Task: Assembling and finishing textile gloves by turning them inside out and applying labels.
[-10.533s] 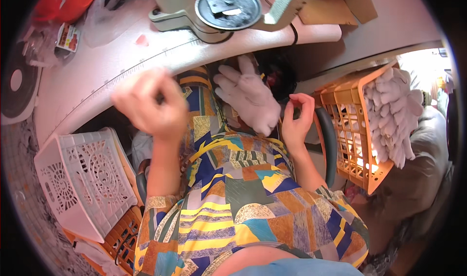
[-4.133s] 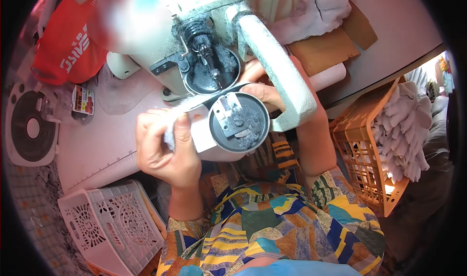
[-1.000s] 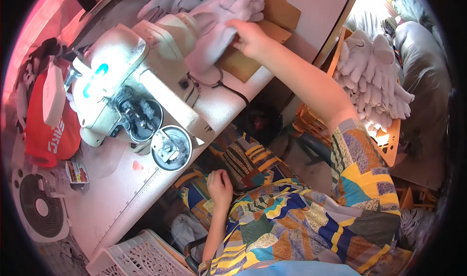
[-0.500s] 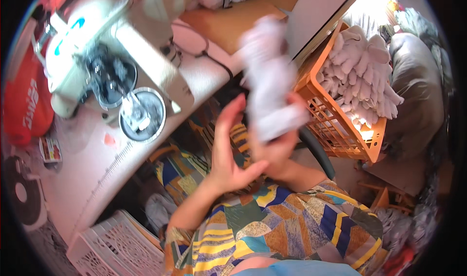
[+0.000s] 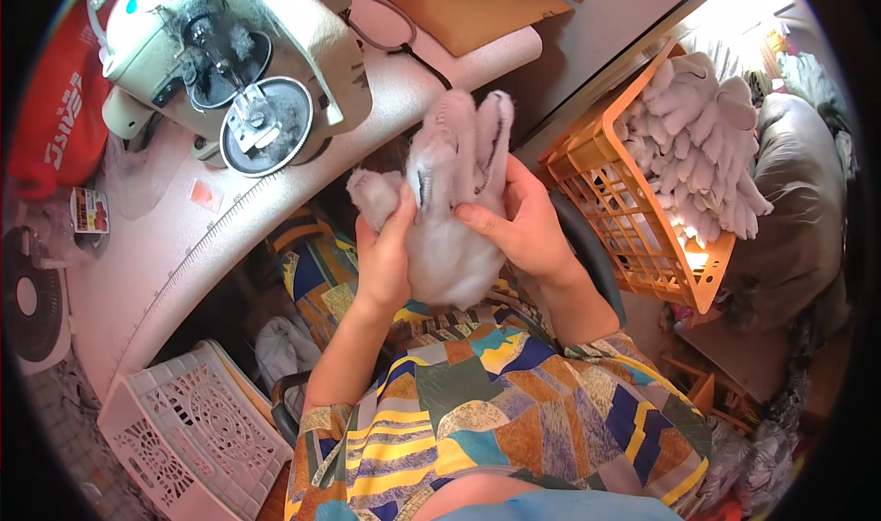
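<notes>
Table (image 5: 174, 232) lay at ten o'clock; left hand (image 5: 385, 259) and right hand (image 5: 532, 227) pinched the glove (image 5: 448, 259) by either side (likely to keep it spread).

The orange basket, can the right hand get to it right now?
Probably yes: the basket is near the right hand, just past the chair arm, and nothing else seems between. But the hand holds a glove, so it might need to let go.
</notes>
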`<state>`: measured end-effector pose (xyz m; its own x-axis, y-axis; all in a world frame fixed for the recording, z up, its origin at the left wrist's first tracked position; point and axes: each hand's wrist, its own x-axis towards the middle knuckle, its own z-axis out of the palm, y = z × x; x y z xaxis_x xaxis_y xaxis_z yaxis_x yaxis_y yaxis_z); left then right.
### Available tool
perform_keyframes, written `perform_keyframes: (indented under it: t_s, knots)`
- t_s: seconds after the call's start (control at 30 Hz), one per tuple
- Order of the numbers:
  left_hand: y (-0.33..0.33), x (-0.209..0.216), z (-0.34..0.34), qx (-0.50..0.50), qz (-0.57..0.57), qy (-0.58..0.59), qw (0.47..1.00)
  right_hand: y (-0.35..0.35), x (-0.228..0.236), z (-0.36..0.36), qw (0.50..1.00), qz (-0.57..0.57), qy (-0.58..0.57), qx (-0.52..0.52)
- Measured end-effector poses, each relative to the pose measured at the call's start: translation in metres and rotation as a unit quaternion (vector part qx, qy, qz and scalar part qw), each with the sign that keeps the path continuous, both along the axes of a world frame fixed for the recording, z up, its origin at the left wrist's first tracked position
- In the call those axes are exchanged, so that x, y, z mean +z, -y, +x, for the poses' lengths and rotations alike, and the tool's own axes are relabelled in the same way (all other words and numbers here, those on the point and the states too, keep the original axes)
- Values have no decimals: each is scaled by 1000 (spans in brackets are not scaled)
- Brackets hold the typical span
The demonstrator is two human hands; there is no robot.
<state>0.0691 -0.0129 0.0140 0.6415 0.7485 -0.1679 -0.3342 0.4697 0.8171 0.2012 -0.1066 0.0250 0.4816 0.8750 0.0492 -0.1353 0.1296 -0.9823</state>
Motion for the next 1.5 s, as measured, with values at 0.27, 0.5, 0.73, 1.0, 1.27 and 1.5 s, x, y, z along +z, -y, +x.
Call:
perform_keyframes:
  t_s: [0.27, 0.5, 0.73, 1.0, 1.27, 1.5]
  knots:
    - [-17, -24, 6, -154, 352, 3, 923, -28, -28, 71, 811, 347, -377, 282]
    - [9, -38, 13, -189, 113, -28, 975, -43, -41, 58, 782, 331, -481, 221]
    - [30, -5, 32, -124, 157, -210, 957, -10, -61, 1, 953, 187, -237, -6]
    - [11, 11, 33, -77, 269, -364, 888, 25, -64, -34, 953, 61, -237, -177]
    - [-13, 8, 19, -45, 342, -278, 897, -30, -63, 40, 926, 78, -351, -112]
    - [-46, 16, 45, 63, 372, -286, 881, -18, -38, 60, 906, 187, -379, 5]
